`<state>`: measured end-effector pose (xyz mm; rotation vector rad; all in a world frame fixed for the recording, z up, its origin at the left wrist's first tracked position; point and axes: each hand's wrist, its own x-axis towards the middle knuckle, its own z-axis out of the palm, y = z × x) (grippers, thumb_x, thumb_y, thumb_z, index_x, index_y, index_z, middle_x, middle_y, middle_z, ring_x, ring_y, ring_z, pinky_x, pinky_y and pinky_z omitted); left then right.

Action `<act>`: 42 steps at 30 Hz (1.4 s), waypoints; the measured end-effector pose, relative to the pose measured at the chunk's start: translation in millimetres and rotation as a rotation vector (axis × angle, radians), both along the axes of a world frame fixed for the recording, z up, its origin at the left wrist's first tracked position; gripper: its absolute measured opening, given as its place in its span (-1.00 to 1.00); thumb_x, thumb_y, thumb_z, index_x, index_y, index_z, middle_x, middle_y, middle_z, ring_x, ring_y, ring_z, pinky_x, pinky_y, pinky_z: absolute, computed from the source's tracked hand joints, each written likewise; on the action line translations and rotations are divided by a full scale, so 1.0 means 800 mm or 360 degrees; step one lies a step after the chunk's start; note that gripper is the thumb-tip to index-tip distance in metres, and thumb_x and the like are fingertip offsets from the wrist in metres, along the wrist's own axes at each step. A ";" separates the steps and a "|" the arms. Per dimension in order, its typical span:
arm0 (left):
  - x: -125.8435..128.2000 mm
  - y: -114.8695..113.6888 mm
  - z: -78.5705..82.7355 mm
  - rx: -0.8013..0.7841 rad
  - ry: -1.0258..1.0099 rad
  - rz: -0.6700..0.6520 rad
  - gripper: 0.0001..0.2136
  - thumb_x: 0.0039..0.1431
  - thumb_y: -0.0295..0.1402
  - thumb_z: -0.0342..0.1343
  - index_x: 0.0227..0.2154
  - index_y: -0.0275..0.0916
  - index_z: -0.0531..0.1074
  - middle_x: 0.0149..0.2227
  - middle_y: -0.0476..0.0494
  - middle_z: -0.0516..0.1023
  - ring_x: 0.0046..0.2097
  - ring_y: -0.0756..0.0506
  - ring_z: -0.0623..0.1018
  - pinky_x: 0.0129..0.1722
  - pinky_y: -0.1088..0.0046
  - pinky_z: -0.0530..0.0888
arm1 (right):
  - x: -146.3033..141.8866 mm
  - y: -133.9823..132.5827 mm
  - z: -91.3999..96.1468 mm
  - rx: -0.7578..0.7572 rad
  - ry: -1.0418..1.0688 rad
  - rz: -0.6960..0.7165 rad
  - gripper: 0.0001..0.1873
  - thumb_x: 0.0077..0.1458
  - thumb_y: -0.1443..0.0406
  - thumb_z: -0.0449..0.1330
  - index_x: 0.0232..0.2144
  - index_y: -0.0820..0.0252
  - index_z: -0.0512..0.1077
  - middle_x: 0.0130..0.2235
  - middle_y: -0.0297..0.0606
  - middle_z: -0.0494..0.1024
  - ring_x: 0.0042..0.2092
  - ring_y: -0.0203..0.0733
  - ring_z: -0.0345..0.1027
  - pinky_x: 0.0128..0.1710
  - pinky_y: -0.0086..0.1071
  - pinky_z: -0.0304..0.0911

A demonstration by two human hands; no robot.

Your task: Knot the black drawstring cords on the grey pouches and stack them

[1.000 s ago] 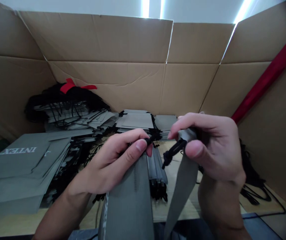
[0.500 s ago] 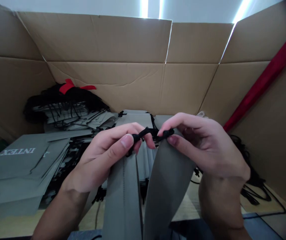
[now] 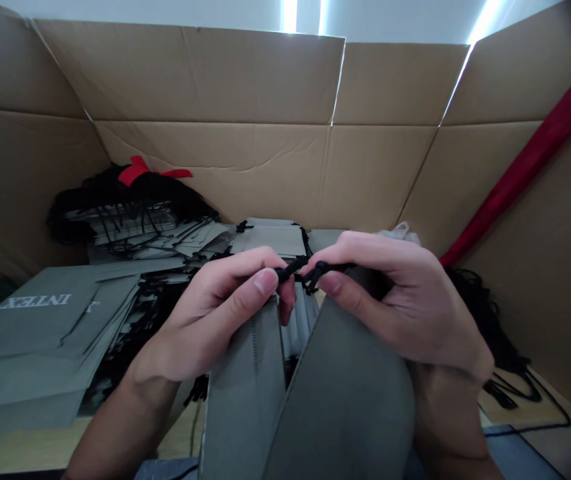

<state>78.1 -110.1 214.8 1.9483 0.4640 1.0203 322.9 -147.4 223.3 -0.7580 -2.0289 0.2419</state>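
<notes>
My left hand (image 3: pixel 215 313) and my right hand (image 3: pixel 395 300) are raised close together in front of me. Each pinches an end of a black drawstring cord (image 3: pixel 301 271) at the top of a grey fabric bag (image 3: pixel 315 393). The two cord ends meet between my thumbs and forefingers. The bag hangs down from my fingers in two grey panels toward the bottom edge of the view. Both hands are closed on the cord and the bag's top edge.
Cardboard walls (image 3: pixel 215 133) enclose the work area. Stacks of grey bags with black cords lie behind the hands (image 3: pixel 270 240) and at the left, one printed INTEX (image 3: pixel 35 313). A black cord bundle with a red tie (image 3: pixel 138 172) sits far left. Loose black cords (image 3: pixel 505 373) lie at right.
My hands have come together: the right hand moved left, bringing its cord end to the left hand's cord end. The bag's right panel has risen and spread wider in front.
</notes>
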 end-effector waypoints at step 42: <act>0.002 0.012 -0.010 -0.0051 -0.0065 0.0432 -0.73 0.42 -0.16 0.29 -0.35 -0.18 0.70 -0.43 -0.06 0.70 -0.39 -0.04 0.59 -0.37 0.50 0.50 | 0.019 0.026 -0.007 0.0005 -0.0256 0.0000 -0.76 0.41 0.18 0.36 0.01 0.18 0.63 -0.07 -0.26 0.74 -0.17 -0.24 0.57 -0.19 -0.39 0.36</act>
